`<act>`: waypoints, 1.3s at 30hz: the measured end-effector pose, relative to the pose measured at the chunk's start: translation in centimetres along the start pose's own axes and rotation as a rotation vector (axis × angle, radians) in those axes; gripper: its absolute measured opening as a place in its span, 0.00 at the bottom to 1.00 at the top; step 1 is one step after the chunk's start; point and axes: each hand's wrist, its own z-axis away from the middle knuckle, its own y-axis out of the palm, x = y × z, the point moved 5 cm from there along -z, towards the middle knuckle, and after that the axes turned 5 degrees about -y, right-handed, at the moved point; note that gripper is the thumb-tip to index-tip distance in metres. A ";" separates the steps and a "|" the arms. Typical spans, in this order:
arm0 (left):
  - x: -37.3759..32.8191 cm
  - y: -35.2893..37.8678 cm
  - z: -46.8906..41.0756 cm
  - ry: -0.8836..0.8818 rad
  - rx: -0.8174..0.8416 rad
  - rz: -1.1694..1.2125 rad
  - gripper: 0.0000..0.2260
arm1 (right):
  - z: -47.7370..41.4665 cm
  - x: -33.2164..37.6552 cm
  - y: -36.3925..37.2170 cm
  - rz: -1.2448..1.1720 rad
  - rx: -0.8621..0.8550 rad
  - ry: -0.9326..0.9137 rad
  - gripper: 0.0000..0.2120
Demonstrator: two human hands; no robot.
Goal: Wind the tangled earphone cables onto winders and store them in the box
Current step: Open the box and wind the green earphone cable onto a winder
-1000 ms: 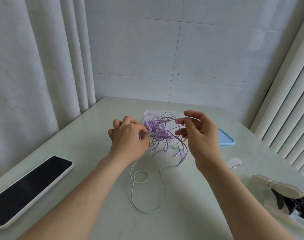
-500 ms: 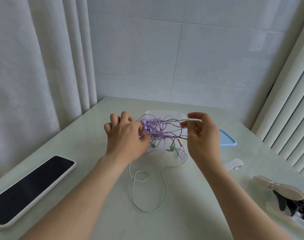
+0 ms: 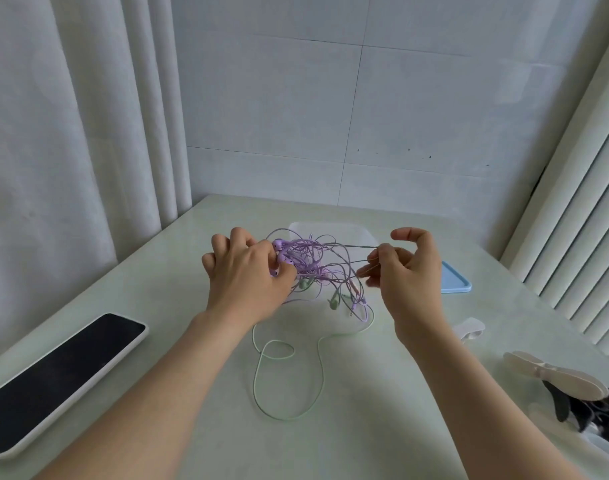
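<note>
A tangle of purple earphone cable (image 3: 313, 261) hangs just above the table between my hands. My left hand (image 3: 247, 275) grips the tangle's left side, where the purple earbuds sit. My right hand (image 3: 403, 271) pinches strands that are stretched taut out of the tangle to the right. A pale green earphone cable (image 3: 285, 386) is caught in the tangle and trails in loops on the table toward me. A clear box (image 3: 331, 230) stands behind the tangle, partly hidden. Its blue lid (image 3: 455, 280) lies to the right. A white winder (image 3: 469, 329) lies near my right wrist.
A phone (image 3: 53, 379) in a white case lies screen-up at the left front. At the right front are a larger white winder (image 3: 556, 374) and a black object (image 3: 587, 410). White curtains hang on the left and right. A tiled wall stands behind the table.
My hands have moved apart. The right hand has drawn purple strands out to the right, and the tangle has spread wider and sits slightly higher.
</note>
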 end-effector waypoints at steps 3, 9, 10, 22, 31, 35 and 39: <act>0.0 0.4 -0.1 -0.018 0.063 0.005 0.11 | 0.1 -0.5 0.6 -0.222 0.074 0.185 0.12; -0.5 -0.6 0.0 0.016 0.013 0.043 0.17 | 0.3 -0.9 1.2 -0.187 0.173 0.206 0.12; -1.0 -0.7 0.2 0.049 0.012 0.105 0.19 | 0.3 -0.8 1.2 -0.186 0.176 0.201 0.12; -4.0 1.8 2.1 0.343 0.356 0.317 0.07 | 0.5 0.1 1.1 -0.199 0.133 0.108 0.14; -3.5 1.6 2.0 0.320 0.304 0.074 0.23 | 0.7 0.1 1.7 -0.481 0.164 0.294 0.13; -3.0 1.4 2.0 0.263 0.261 0.063 0.13 | 0.7 1.0 1.1 -0.229 0.145 0.115 0.09; -2.6 1.4 2.0 0.219 0.296 0.119 0.02 | 0.8 2.4 0.7 -0.020 0.092 -0.167 0.08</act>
